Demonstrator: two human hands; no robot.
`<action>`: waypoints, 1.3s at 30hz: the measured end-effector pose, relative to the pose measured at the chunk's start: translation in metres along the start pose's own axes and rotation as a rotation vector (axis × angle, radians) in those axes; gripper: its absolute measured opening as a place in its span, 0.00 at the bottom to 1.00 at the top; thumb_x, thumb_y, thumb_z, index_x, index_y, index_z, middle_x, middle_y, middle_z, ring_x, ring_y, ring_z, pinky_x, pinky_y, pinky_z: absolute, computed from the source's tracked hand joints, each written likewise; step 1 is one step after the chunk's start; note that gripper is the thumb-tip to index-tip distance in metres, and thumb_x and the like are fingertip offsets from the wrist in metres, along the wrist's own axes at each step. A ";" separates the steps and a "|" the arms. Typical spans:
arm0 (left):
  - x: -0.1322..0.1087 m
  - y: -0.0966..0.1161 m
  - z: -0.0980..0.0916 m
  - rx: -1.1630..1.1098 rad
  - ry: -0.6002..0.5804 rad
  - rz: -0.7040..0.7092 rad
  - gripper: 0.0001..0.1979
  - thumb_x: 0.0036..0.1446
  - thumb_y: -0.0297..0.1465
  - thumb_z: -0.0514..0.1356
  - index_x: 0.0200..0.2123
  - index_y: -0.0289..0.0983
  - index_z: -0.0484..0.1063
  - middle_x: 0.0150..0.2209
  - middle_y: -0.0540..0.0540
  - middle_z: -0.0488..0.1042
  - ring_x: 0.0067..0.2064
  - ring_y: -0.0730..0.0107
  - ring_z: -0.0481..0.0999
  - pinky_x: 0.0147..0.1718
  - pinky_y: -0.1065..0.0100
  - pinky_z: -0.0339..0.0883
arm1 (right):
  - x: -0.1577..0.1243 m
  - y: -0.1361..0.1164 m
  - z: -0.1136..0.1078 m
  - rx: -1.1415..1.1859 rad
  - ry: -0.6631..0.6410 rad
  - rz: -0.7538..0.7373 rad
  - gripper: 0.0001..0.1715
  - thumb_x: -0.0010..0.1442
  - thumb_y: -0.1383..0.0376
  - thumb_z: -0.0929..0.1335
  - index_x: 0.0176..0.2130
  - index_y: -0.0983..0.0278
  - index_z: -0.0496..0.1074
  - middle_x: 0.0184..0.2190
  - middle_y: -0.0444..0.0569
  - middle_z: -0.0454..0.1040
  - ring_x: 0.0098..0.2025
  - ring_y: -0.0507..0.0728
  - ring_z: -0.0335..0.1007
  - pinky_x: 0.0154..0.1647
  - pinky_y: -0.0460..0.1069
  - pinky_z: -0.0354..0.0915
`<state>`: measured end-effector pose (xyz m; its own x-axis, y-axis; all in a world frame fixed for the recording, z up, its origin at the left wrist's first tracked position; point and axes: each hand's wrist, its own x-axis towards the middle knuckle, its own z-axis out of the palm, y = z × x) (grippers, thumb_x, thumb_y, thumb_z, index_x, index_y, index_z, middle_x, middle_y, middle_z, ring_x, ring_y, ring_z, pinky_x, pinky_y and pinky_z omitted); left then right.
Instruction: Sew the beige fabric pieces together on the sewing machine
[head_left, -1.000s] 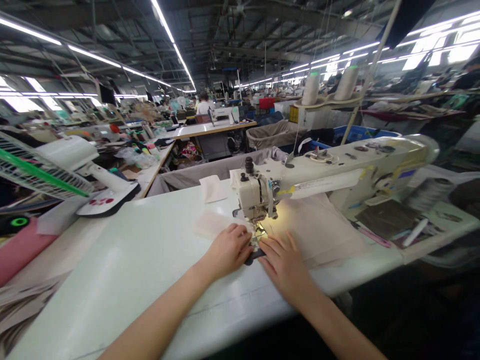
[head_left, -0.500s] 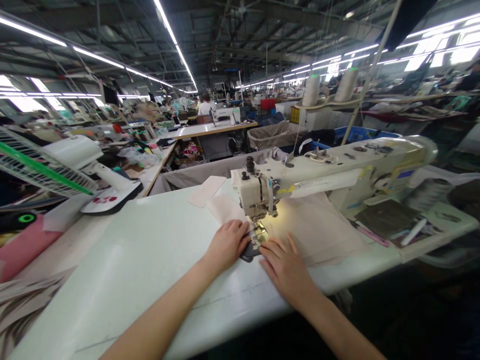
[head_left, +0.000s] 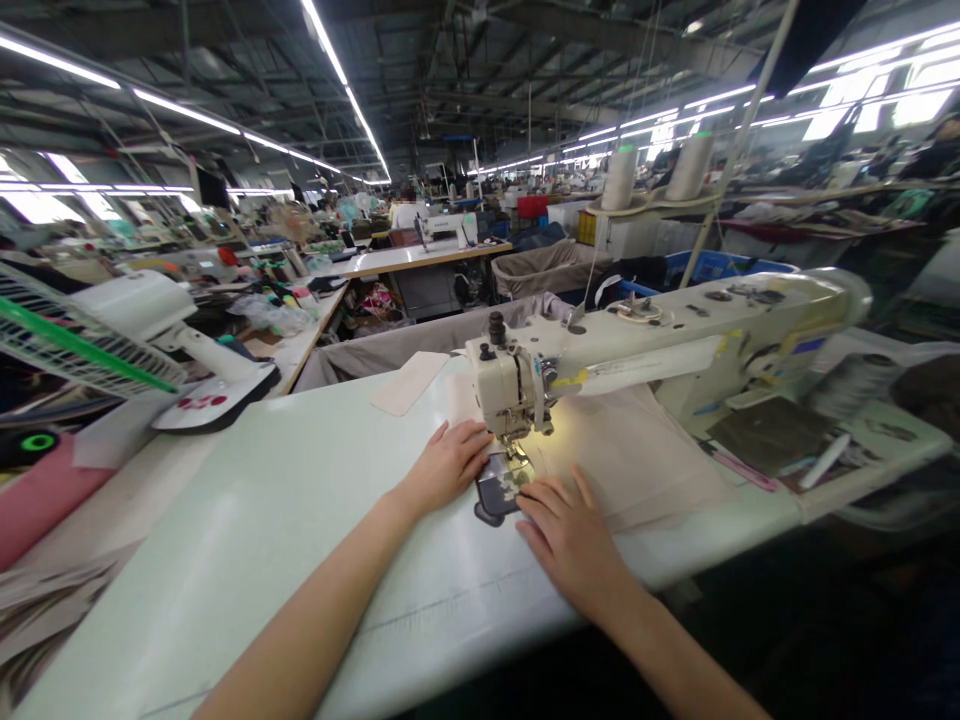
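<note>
Pale beige fabric (head_left: pixel 637 460) lies under the head of a sewing machine (head_left: pixel 510 385) and spreads to the right beneath its arm. My right hand (head_left: pixel 566 530) rests flat on the fabric's near edge, fingers extended, just right of the lit needle area. On the other side, my left hand (head_left: pixel 450 465) lies with fingers stretched out beside the presser foot, touching the fabric left of the needle. A dark metal plate (head_left: pixel 496 492) shows between the two hands. Behind my left hand a separate beige fabric piece (head_left: pixel 409 383) lies on the table.
A white fan (head_left: pixel 135 310) stands at the left. Thread cones (head_left: pixel 690 167) sit on a stand behind the machine. At the table's right end are pink scissors (head_left: pixel 746 470) and a dark cloth (head_left: pixel 776 438). Fabric-lined bins (head_left: pixel 555 268) stand beyond the table.
My left hand has slid slightly away and to the left, uncovering more of the dark plate. The fabric left of the needle has moved farther behind the machine head. My right hand has barely moved.
</note>
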<state>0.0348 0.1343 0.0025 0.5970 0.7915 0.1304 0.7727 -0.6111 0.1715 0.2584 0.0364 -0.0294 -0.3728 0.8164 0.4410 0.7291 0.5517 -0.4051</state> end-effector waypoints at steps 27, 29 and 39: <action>-0.016 0.067 0.003 0.083 0.004 0.013 0.08 0.67 0.29 0.56 0.47 0.36 0.71 0.49 0.41 0.73 0.51 0.56 0.71 0.49 0.55 0.71 | 0.007 0.004 -0.004 -0.050 -0.043 -0.028 0.12 0.70 0.64 0.63 0.49 0.61 0.73 0.51 0.52 0.76 0.57 0.61 0.67 0.68 0.67 0.47; -0.016 0.065 0.002 0.087 0.012 0.004 0.09 0.66 0.29 0.56 0.48 0.37 0.71 0.49 0.40 0.73 0.51 0.57 0.71 0.48 0.55 0.71 | 0.007 0.005 -0.004 -0.065 -0.030 -0.030 0.12 0.70 0.64 0.63 0.49 0.61 0.73 0.51 0.51 0.76 0.57 0.60 0.67 0.68 0.66 0.47; -0.017 0.060 0.004 0.073 0.026 0.041 0.08 0.67 0.30 0.55 0.46 0.37 0.71 0.50 0.41 0.74 0.51 0.56 0.71 0.47 0.56 0.71 | 0.007 0.004 -0.004 -0.066 -0.023 -0.026 0.13 0.70 0.64 0.62 0.50 0.61 0.72 0.50 0.51 0.76 0.56 0.60 0.67 0.68 0.65 0.45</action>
<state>0.0715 0.0845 0.0071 0.6235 0.7649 0.1619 0.7617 -0.6410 0.0944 0.2606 0.0431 -0.0252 -0.4049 0.8061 0.4316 0.7549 0.5611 -0.3396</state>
